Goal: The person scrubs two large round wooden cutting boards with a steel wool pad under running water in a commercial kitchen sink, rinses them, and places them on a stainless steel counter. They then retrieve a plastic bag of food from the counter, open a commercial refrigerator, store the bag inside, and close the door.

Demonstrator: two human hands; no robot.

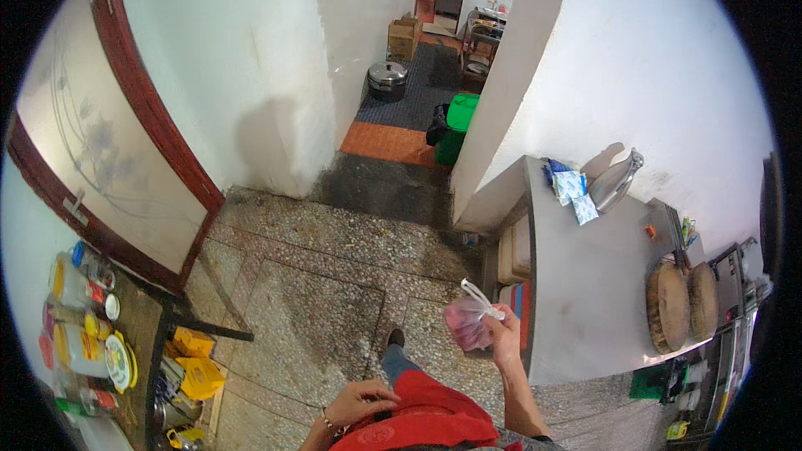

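Note:
My right hand [505, 339] grips the gathered neck of a thin clear plastic bag [470, 324], whose handle loop sticks up above the fingers. Something pinkish-red fills the bag; what it is, I cannot tell. It hangs over the speckled floor, just left of the grey counter [576, 300]. My left hand [366, 399] is held low at the front of the red apron [432, 416], its fingers loosely bent. A small dark patch shows beneath those fingers, and I cannot tell whether they hold anything. A bracelet [328, 419] circles the left wrist.
On the counter lie blue-and-white packets [570, 188], a metal jug [617, 180] and round wooden chopping boards [668, 307]. Left stands a wooden table [135, 313] with jars. Ahead, a doorway leads past a green bin [456, 131] and a lidded metal pot [387, 78].

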